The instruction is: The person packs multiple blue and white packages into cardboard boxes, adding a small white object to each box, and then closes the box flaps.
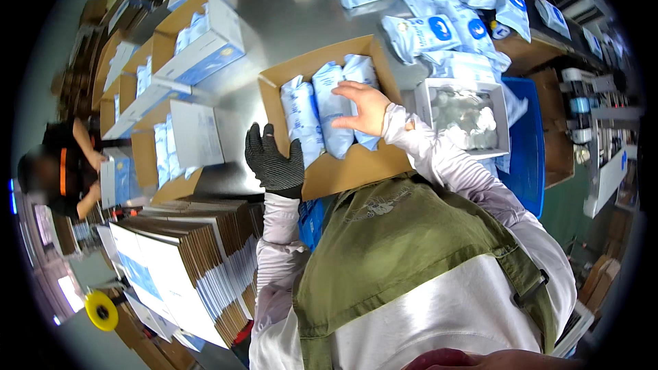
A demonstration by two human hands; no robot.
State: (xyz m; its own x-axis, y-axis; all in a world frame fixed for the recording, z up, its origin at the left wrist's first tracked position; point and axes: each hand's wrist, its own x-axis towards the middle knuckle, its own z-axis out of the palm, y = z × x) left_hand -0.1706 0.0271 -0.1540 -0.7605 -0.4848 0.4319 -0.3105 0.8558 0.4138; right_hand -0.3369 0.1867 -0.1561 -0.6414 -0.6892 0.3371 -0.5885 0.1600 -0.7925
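Observation:
An open cardboard carton (346, 168) lies on the steel table in front of me, holding three white-and-blue soft pouches (329, 106) side by side. My right hand (365, 106), bare, rests flat with spread fingers on the rightmost pouches inside the carton. My left hand (274, 157) wears a dark knit glove and grips the carton's near left corner at its wall.
More pouches (445, 7) are heaped on the table behind the carton. A small white box of pale pieces (466, 116) sits on a blue tray (528, 144) to the right. Filled cartons (171, 96) stand left, flat carton blanks (192, 260) stacked below. Another person (65, 164) works at far left.

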